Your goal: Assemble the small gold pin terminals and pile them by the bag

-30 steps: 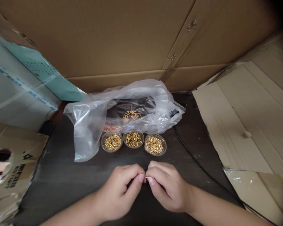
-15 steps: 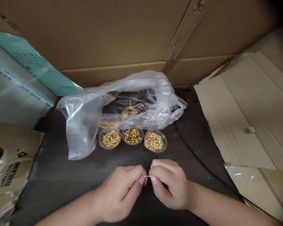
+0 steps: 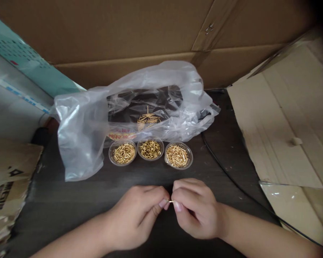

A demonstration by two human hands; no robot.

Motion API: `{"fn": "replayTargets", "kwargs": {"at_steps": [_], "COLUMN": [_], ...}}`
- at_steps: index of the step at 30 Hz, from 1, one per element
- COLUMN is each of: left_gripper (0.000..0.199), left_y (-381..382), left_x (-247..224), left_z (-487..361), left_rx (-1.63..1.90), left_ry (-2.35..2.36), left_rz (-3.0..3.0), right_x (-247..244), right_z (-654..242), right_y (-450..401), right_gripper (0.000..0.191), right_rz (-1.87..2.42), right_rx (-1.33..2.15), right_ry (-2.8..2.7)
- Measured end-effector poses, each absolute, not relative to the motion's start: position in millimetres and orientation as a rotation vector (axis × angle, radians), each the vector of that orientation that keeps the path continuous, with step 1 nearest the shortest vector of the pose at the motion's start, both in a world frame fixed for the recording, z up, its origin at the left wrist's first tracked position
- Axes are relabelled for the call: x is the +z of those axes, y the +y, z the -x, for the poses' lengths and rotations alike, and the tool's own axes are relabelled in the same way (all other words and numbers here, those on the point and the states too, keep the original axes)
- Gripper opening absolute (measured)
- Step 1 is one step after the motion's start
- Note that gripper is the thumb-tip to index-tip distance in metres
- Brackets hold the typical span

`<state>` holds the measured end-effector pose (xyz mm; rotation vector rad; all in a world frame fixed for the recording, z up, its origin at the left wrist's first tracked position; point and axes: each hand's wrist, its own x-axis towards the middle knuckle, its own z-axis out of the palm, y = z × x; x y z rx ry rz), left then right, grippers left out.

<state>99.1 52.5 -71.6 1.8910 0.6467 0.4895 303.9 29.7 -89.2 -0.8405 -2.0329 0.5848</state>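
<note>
My left hand (image 3: 141, 216) and my right hand (image 3: 195, 209) meet low in the middle of the view, each closed in a pinch. Between the fingertips runs a short, thin gold-coloured metal pin (image 3: 171, 201), gripped at both ends; whether it is one piece or two joined is too small to tell. Just beyond the hands stand three round clear cups in a row: a left cup (image 3: 109, 157), a middle cup (image 3: 139, 152) and a right cup (image 3: 191, 163). All hold many small gold-coloured metal pieces.
A clear plastic bag (image 3: 80, 143) lies spread open behind the cups, with a pile of longer gold pins (image 3: 150, 119) in it. A black cable (image 3: 231, 186) crosses the dark table on the right. Cardboard (image 3: 280, 118) walls the back and sides.
The fingertips of my two hands have drawn slightly closer, and less of the pin shows between them. The camera view has shifted a little; cups and bag stay put.
</note>
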Motion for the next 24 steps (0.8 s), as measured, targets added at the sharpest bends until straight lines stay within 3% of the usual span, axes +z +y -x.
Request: {"fn": "replayTargets", "kwargs": {"at_steps": [24], "left_gripper": [0.02], "left_y": [53.9], "left_x": [-69.9], "left_z": [-100.2], "left_rx": [0.451], "left_ry": [0.623], "left_rz": [-1.863], "right_x": [-86.8], "right_z": [-304.7], "right_y": [31.2], "right_gripper": [0.02], "right_rz": [0.842], "right_rx": [0.658], "right_ry": [-2.038]}}
